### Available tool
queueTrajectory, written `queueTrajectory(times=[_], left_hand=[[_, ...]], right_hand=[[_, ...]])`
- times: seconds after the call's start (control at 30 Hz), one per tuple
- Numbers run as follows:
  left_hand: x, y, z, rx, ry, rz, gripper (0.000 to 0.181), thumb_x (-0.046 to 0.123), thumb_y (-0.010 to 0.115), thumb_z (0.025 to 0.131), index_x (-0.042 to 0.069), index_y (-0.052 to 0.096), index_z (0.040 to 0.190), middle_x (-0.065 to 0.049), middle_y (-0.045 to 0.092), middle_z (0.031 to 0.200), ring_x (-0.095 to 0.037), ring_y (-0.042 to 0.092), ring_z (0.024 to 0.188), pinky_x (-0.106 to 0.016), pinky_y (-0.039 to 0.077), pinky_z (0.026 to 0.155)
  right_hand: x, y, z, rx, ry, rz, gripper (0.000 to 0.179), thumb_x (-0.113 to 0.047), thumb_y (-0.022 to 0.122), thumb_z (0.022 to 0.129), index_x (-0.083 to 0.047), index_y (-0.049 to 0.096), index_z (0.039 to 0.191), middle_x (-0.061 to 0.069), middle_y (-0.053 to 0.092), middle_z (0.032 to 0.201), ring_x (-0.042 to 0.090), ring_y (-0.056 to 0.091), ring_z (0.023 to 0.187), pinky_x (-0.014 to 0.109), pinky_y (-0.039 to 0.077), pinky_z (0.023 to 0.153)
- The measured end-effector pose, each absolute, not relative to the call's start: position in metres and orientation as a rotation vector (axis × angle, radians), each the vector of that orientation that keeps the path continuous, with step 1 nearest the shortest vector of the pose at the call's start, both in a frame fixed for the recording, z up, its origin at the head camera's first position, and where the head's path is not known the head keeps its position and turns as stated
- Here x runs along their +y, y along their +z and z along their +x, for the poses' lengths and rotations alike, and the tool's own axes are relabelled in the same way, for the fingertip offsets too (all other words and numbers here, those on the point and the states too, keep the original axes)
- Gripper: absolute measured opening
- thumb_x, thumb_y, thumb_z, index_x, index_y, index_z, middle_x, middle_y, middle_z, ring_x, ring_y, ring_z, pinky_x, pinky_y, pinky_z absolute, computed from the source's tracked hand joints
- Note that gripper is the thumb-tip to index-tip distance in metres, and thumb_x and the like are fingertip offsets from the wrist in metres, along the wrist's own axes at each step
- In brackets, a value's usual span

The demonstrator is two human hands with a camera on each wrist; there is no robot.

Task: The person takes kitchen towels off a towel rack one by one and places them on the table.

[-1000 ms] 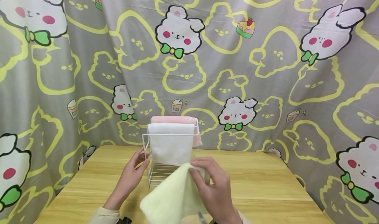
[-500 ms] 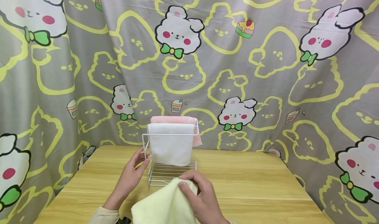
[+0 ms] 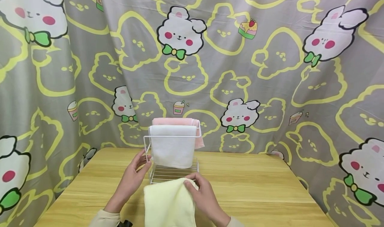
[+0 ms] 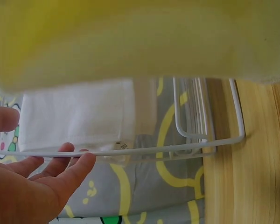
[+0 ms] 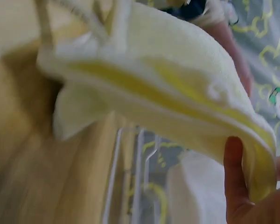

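Yellow towel (image 3: pixel 168 203): head view; hangs over the table (image 3: pixel 255 187), nearer than the rack (image 3: pixel 174 136), pinched at a top corner by the right hand (image 3: pixel 204 195).
Rack: bears the white towel (image 3: pixel 172 150) and pink towel (image 3: pixel 172 121).
Left hand (image 3: pixel 135 173): left wrist view; fingers crook at a rack bar, thumb apart.
Right hand: right wrist view; clamped on the yellow towel.
Loose side: could bunch, given the one-corner pinch; slack left fingers could let the rack slide.
Towels: three.
Racks: one.
Hands: two.
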State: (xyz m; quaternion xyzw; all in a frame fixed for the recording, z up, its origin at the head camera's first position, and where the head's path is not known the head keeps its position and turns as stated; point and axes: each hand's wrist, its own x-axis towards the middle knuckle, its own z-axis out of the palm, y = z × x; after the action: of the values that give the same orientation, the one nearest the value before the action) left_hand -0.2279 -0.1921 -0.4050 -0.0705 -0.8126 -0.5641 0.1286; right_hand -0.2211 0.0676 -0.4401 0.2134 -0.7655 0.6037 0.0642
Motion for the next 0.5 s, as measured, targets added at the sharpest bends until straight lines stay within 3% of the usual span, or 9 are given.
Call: queueTrajectory(times=[0.2,0.5], left_hand=[[-0.193,-0.407,-0.229,-2.368,-1.64,-0.207,0.059,0.03,0.053,0.102,0.015,0.027,0.153,-0.015,0.052,0.14,-0.031,0.047,0.131,-0.051,0.04,0.107],[-0.193,-0.409,-0.23,-2.351,-1.648,-0.221,0.06,0.03,0.055,0.101,0.014,0.028,0.153,-0.015,0.053,0.139,-0.03,0.048,0.131,-0.049,0.041,0.107]], right_hand=[[0.075,-0.46,-0.241,-2.398,1.8,0.546,0.016,-0.024,0.062,0.096,-0.009,0.065,0.102,0.006,0.065,0.115,0.027,0.054,0.119,0.054,0.041,0.103],[0.079,-0.481,-0.25,-2.546,1.64,0.632,0.012,-0.024,0.062,0.096,-0.014,0.064,0.102,-0.001,0.065,0.111,0.024,0.058,0.114,0.049,0.045,0.102]])
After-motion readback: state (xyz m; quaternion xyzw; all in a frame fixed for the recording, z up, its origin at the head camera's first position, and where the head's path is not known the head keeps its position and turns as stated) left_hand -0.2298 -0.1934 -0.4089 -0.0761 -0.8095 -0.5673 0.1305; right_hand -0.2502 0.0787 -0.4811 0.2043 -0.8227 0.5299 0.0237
